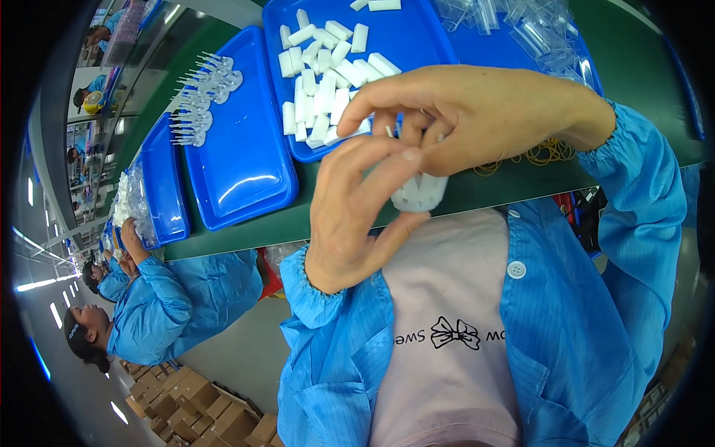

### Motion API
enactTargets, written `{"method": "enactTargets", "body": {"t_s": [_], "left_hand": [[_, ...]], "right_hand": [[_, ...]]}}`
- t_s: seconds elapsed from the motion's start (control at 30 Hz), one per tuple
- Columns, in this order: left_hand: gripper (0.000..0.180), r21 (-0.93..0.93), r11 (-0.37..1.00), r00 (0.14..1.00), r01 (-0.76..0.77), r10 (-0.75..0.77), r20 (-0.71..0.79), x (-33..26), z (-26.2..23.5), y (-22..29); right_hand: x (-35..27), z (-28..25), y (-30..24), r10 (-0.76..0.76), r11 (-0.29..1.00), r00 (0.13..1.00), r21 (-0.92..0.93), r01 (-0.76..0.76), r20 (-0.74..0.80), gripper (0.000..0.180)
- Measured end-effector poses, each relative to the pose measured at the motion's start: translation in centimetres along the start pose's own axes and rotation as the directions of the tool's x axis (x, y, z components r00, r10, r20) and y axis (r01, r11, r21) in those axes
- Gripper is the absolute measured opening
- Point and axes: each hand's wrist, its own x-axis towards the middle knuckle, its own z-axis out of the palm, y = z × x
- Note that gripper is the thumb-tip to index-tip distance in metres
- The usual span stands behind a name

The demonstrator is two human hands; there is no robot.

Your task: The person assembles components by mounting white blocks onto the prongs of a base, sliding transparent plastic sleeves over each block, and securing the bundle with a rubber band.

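Observation:
My left hand (pixel 346 205) is closed, with thumb and fingers around a whitish translucent plastic piece (pixel 418 195) with a rounded, scalloped edge. The piece is in front of my chest, near the table's edge. Over its top bends my right hand (pixel 480 112), fingers curled in and touching the left fingertips. A thin white tip shows between the two hands. Whatever the right fingers pinch is hidden behind them. Similar translucent pieces with thin prongs (pixel 195 123) lie in the blue tray (pixel 246 205) to the left.
White blocks (pixel 325 89) fill part of a blue tray (pixel 417 33) beyond my hands. Clear plastic parts (pixel 532 30) are piled at the far right. Yellow rubber bands (pixel 547 153) lie on the green table (pixel 462 195). A person in blue (pixel 164 309) works at left, near cardboard boxes (pixel 194 402).

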Motion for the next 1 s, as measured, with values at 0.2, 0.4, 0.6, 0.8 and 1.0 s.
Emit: {"method": "enactTargets", "body": {"t_s": [0.2,0.4,0.6,0.8,1.0], "left_hand": [[0.074,-0.195,0.961,0.933,0.194,-0.242,-0.266,-1.7,1.1,-1.5],[0.077,-0.272,0.943,0.920,0.191,-0.269,-0.284,-1.9,1.1,-1.2],[0.086,-0.336,0.907,0.920,0.254,-0.334,-0.206,-1.8,1.0,-1.4],[0.107,-0.702,0.656,0.740,0.275,-0.611,-0.281,-0.8,2.0,-1.0],[0.093,-0.942,0.193,0.679,0.275,-0.733,0.048,-1.1,3.8,-0.2]], "right_hand": [[-1.3,-0.1,1.0,-0.538,0.765,0.780,-0.574,0.291,-0.321,0.053],[-1.8,4.0,0.7,-0.491,0.697,0.788,-0.711,0.099,-0.372,0.068],[-1.3,3.7,1.3,-0.495,0.650,0.797,-0.756,0.075,-0.347,0.066],[-1.2,3.6,1.5,-0.589,0.526,0.728,-0.850,0.016,-0.351,0.060],[-0.6,5.2,1.9,-0.633,0.180,0.752,-0.980,-0.089,-0.184,0.032]]}}
